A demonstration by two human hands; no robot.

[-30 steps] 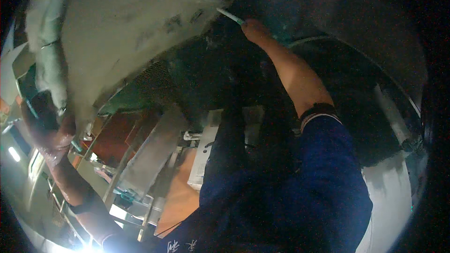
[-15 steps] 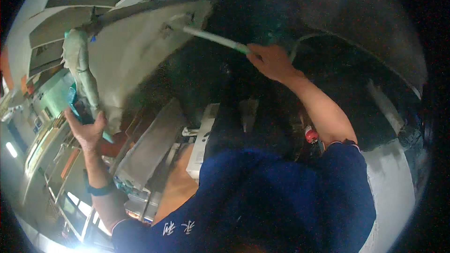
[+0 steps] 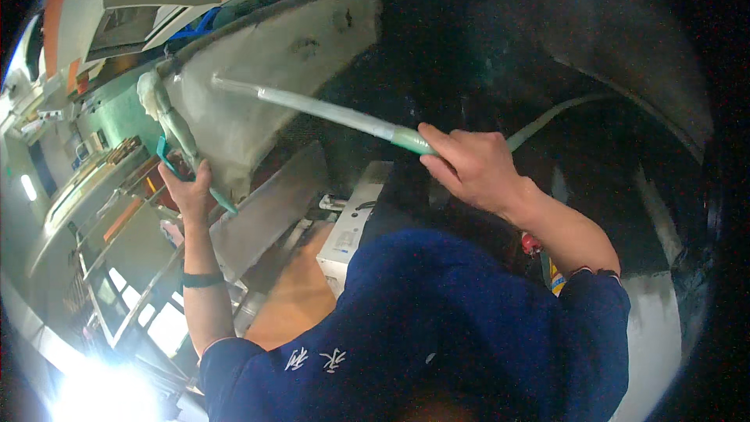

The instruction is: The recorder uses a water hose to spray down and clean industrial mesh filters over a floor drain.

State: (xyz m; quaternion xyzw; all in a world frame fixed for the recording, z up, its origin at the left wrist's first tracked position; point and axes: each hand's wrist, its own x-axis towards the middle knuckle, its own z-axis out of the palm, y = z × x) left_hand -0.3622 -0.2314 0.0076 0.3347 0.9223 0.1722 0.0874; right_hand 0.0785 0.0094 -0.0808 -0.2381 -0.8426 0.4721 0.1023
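My right hand (image 3: pixel 476 168) is closed around the green end of a long, straight whitish tube (image 3: pixel 328 112). Its far tip is thin and blurred, pointing up and left in front of a broad pale panel (image 3: pixel 226 105) with darker spots. A pale hose (image 3: pixel 551 121) shows behind my right hand; whether it joins the tube is hidden. On the left, my left hand (image 3: pixel 187 191) grips a long, pale green tool (image 3: pixel 178 129) between thumb and fingers. The tool has a lumpy whitish upper end and a tapered green lower end; its exact kind is unclear. A teal piece stands by my fingertips.
Dark wall-like surfaces surround my right arm. A white box-shaped unit (image 3: pixel 348 238) stands below the panel, by an orange-brown surface (image 3: pixel 293 297). Something red (image 3: pixel 530 244) sits near my right forearm. Racks and frames (image 3: pixel 117 266) and a bright light (image 3: pixel 105 395) lie to the left.
The tube in my right hand has come down and closer, its tip now further left. My left hand and its tool have shifted right and slightly up. The whole view has shifted somewhat.
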